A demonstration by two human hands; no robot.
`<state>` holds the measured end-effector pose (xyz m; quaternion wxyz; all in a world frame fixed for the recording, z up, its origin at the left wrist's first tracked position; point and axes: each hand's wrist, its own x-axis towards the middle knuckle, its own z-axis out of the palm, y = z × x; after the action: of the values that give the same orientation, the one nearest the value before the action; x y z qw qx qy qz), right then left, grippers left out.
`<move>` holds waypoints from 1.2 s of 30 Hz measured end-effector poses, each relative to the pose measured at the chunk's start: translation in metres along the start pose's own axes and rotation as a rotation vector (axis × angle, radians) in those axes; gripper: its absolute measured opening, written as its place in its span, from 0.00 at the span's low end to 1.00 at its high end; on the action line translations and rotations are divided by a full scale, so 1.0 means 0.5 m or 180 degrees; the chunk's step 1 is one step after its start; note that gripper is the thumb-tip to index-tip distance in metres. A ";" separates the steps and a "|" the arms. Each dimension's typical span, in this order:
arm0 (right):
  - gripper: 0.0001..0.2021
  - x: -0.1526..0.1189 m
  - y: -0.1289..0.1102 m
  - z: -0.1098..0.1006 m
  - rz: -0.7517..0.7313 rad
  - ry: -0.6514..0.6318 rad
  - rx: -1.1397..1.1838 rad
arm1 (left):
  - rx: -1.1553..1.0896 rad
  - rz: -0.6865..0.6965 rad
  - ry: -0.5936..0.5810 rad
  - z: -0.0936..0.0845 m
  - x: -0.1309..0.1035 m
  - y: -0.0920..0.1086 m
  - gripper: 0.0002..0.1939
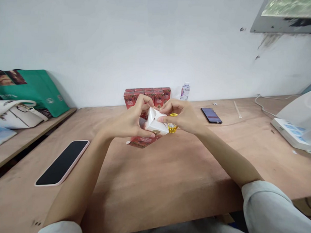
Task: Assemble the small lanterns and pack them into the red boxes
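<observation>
A small carton (155, 120) with white flaps is held above the table between my two hands. My left hand (135, 120) wraps its left side, the thumb along the near lower edge. At the upper right, the thumb and fingers of my right hand (177, 115) pinch a white flap. Below the carton, a red printed piece of card (143, 141) shows; whether it joins the carton I cannot tell. Just behind my right hand stands a shiny gold object (173, 128), partly covered by the fingers. Red printed boxes (159, 97) are lined up in rows behind my hands.
A pink-edged phone (62, 163) lies on the wooden table (158, 184) at left, another phone (211, 115) at right. A clear bottle (185, 91) stands by the wall. Further left are a white handbag (25, 116) and green bag (44, 89); a white device (296, 132) sits far right.
</observation>
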<state>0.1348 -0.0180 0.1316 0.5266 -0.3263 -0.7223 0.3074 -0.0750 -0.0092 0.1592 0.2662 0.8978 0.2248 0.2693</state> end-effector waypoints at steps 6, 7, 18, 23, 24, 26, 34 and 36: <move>0.15 -0.004 0.009 0.013 -0.0546 0.0338 -0.0296 | -0.0112 -0.0043 0.0005 -0.001 0.001 0.003 0.33; 0.14 -0.005 0.008 0.015 -0.0670 0.0386 -0.0396 | -0.0172 -0.0039 0.0015 -0.001 0.002 0.002 0.32; 0.10 0.000 0.015 -0.003 -0.1365 0.0000 -0.0839 | -0.0640 -0.0212 -0.0059 -0.004 0.001 -0.005 0.33; 0.10 -0.002 0.009 -0.009 -0.1209 -0.0315 -0.0801 | -0.0560 -0.0195 -0.0029 -0.007 0.001 -0.005 0.32; 0.10 -0.003 0.007 -0.010 -0.1168 -0.0389 -0.0840 | -0.0538 -0.0202 -0.0004 -0.009 0.001 -0.007 0.31; 0.10 -0.004 0.001 -0.013 -0.1115 -0.0514 -0.0949 | -0.0497 -0.0206 0.0101 -0.013 0.001 -0.011 0.30; 0.16 -0.005 0.006 -0.008 -0.1198 -0.0457 -0.1361 | -0.0272 -0.0178 0.0475 -0.019 0.002 -0.028 0.32; 0.18 -0.004 0.012 -0.005 -0.1207 -0.0452 -0.1283 | -0.0291 -0.0123 0.0445 -0.016 0.004 -0.030 0.33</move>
<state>0.1385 -0.0159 0.1265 0.4473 -0.2612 -0.8520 0.0757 -0.0820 0.0061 0.1566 0.2957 0.8592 0.2476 0.3361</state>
